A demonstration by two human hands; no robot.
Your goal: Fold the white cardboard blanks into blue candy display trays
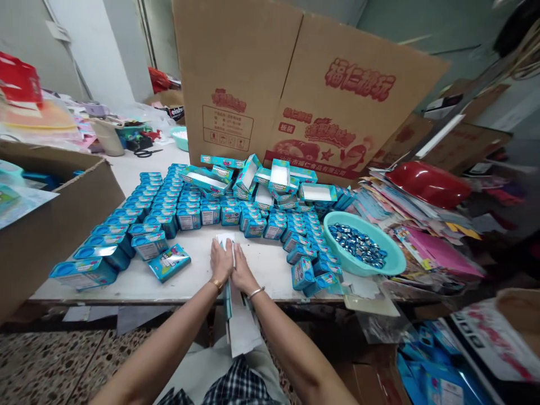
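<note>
My left hand (221, 261) and my right hand (243, 270) are pressed close together at the table's front edge. Between the palms, fingers pointing forward, they hold a long cardboard piece (241, 322), white on one face with teal edges. Its near end hangs over the edge above my lap; how it is folded under the hands is hidden. Left of my left hand lies one blue printed box (169, 262) on its side. Rows of similar blue boxes (188, 217) stand behind and on both sides. Open-topped blue trays (280, 175) with white insides are piled behind the hands.
A big brown carton (270, 73) stands upright at the back. On the right sit a turquoise basin (394, 264) of shiny blue pieces, stacked printed sheets (422, 242) and a red shiny object (428, 183). Another open carton (63, 230) borders the left; black scissors (147, 152) lie farther back.
</note>
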